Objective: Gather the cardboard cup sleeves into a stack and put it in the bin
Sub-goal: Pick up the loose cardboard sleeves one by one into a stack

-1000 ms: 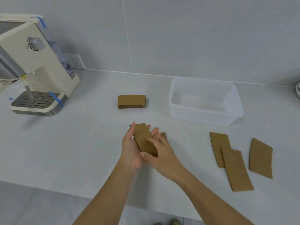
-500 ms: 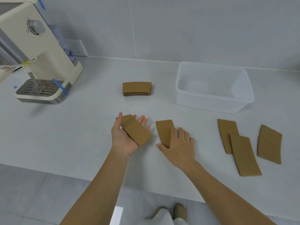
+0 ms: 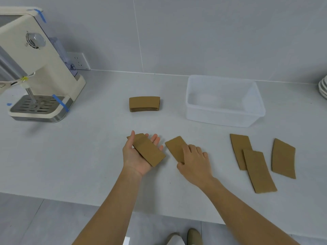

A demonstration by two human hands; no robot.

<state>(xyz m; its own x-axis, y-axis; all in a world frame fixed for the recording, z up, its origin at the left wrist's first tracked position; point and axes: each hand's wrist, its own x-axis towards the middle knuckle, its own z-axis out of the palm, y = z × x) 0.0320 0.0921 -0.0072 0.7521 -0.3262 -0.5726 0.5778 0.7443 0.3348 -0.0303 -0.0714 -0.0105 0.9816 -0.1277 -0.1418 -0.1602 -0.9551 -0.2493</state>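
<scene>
My left hand [image 3: 136,156] lies palm up over the counter and holds a flat brown cardboard sleeve [image 3: 148,150] across its palm. Just to its right, my right hand [image 3: 193,160] grips a second sleeve [image 3: 175,147] at its near end, its far corner lifted off the counter. A neat stack of sleeves [image 3: 144,103] sits further back. Three loose sleeves lie at the right: one [image 3: 238,145], one overlapping it [image 3: 258,171], and one apart [image 3: 283,158]. The clear plastic bin [image 3: 224,119] stands empty behind them.
A cream coffee machine [image 3: 35,68] with blue tape stands at the back left by a wall socket [image 3: 78,61]. Stacked white plates [image 3: 323,86] show at the right edge. The counter's front edge runs just below my forearms.
My right hand left the sleeve in my left palm, moved right onto a sleeve on the counter, and has tilted it up. My left hand stays open-palmed under its sleeve.
</scene>
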